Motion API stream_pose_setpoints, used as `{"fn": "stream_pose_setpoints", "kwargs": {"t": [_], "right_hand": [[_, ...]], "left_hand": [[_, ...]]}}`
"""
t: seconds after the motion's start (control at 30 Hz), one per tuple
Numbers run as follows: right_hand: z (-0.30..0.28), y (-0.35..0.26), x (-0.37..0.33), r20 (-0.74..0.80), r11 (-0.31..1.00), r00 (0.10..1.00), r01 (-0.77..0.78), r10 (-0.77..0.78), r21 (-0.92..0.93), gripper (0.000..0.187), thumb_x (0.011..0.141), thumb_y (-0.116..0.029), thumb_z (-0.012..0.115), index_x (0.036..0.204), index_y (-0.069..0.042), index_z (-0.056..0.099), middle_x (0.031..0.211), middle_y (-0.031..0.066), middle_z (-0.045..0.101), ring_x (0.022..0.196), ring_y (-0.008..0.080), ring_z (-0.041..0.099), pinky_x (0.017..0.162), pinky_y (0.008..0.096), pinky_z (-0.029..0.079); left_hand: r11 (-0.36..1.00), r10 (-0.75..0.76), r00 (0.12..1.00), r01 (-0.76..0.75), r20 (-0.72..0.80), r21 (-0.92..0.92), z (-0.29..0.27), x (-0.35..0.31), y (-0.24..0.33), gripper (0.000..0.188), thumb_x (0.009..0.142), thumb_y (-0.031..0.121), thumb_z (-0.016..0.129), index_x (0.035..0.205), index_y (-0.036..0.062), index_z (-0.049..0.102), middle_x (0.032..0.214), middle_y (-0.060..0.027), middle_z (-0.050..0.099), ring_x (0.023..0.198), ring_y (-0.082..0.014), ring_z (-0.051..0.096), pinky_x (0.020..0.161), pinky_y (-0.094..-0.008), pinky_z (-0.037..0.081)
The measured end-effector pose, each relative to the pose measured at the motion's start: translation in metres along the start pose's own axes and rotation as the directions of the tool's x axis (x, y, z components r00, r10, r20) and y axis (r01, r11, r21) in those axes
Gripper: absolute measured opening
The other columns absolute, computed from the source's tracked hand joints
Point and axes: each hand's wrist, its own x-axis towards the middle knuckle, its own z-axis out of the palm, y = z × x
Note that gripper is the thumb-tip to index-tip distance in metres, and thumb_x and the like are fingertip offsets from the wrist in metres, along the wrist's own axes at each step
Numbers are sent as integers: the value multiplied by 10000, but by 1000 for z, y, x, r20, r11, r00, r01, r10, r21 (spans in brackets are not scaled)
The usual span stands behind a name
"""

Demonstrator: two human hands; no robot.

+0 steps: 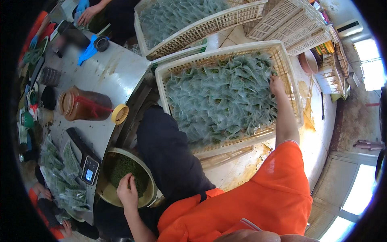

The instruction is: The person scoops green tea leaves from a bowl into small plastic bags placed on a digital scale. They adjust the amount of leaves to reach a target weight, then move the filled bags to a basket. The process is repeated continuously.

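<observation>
My left hand (127,191) is over a pale bucket (150,192) that holds a mass of small green bits (125,171). Its fingers are bent toward the thumb; whatever they hold, if anything, is too small to make out. With my arm stretched forward, my right hand (276,85) reaches the right side of a cream plastic crate (290,80). There its curled fingers are on a clear plastic bag at the edge of the load. Many small clear bags (221,97) with green contents fill this crate, packed closely in rows.
Left of me is a metal table (117,72) with a brown lidded jar (86,104), a small scale (89,169) and filled bags (66,177). Another full crate (201,24) stands beyond mine, near stacked crates (290,24). Other people's hands (86,15) show around the table.
</observation>
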Motion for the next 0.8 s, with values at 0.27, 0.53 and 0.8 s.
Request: {"fn": "stream_pose_setpoints", "kwargs": {"t": [0.27, 0.53, 0.8], "right_hand": [[-114, -185, -84, -457, 781, 768, 585, -448, 219, 240, 960, -76, 731, 1198, -50, 753, 1303, 166, 718, 1209, 355, 680, 1036, 438, 541], [-229, -515, -284, -687, -141, 300, 850, -662, 507, 297, 797, 36, 818, 1086, -12, 778, 1250, 177, 733, 1109, 378, 719, 978, 460, 581], [-180, -689, -337, -577, -316, 505, 512, -641, 799, 332, 897, 39, 753, 1224, -11, 716, 1265, 194, 706, 1144, 367, 705, 972, 414, 567]], "left_hand": [[996, 85, 996, -85, 11, 5, 4, -14, 16, 155, 957, 166, 753, 1061, 53, 779, 1068, -137, 782, 945, -337, 761, 810, -415, 615], [999, 38, 998, -40, -41, -36, -9, -38, -15, 179, 973, 210, 716, 1065, 72, 781, 1031, -118, 785, 919, -317, 760, 769, -428, 621], [991, -131, 928, 111, -350, -75, -61, -63, -50, 179, 962, 171, 765, 1095, 51, 777, 1083, -135, 795, 945, -300, 782, 813, -387, 631]]}}
